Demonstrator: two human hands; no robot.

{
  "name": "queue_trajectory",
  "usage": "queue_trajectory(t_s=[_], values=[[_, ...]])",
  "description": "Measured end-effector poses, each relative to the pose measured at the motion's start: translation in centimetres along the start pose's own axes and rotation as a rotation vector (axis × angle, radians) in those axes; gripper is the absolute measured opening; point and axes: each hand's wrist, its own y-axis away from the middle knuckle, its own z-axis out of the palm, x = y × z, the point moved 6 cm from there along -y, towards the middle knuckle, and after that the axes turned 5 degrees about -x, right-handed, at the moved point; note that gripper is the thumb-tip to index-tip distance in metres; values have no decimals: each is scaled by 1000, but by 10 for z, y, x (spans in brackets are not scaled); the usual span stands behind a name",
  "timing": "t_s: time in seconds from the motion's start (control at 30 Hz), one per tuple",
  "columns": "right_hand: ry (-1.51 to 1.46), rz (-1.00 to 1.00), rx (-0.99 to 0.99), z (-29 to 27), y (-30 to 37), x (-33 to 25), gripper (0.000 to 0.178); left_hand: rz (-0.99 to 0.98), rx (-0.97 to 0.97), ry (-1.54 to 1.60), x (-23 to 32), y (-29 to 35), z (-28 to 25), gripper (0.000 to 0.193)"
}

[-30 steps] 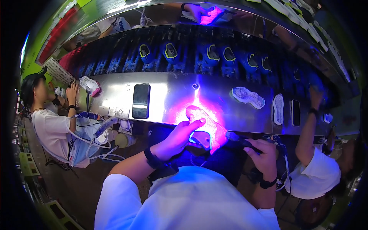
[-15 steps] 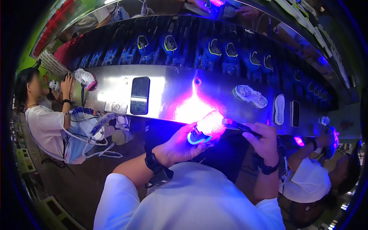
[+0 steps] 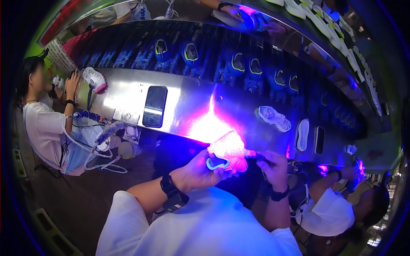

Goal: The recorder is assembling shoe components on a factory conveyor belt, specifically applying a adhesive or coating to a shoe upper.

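In my left hand (image 3: 197,171) I hold a shoe upper (image 3: 228,147) just off the near edge of the metal bench. Its collar opening, rimmed in light blue, faces my palm, and bright pink-violet light washes out much of its surface. My right hand (image 3: 274,171) is closed round the dark handle of a brush (image 3: 259,155). The brush's tip meets the right side of the shoe upper; glare hides the exact contact. My left fingers wrap under the upper and are partly hidden by it.
A phone (image 3: 155,107) lies on the bench (image 3: 128,85) at left. White shoe soles (image 3: 274,118) and another phone (image 3: 319,140) lie at right. Beyond runs a dark conveyor carrying several shoes (image 3: 191,52). Co-workers sit at left (image 3: 47,132) and right (image 3: 329,205); hoses hang beside the left one.
The shoe upper has tilted and sits slightly lower in view, its opening turned more toward me. My right hand has moved left and down with the brush, which now lies nearer level.
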Motion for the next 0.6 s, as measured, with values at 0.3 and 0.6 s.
queue_trajectory(t_s=[0.3, 0.6], values=[[95, 252, 243, -9, -3, 1, 30, 232, 66, -1049, 26, -12, 49, 55], [-23, 148, 10, 4, 32, 28, 26, 567, 323, -2025, 90, -21, 140, 80]])
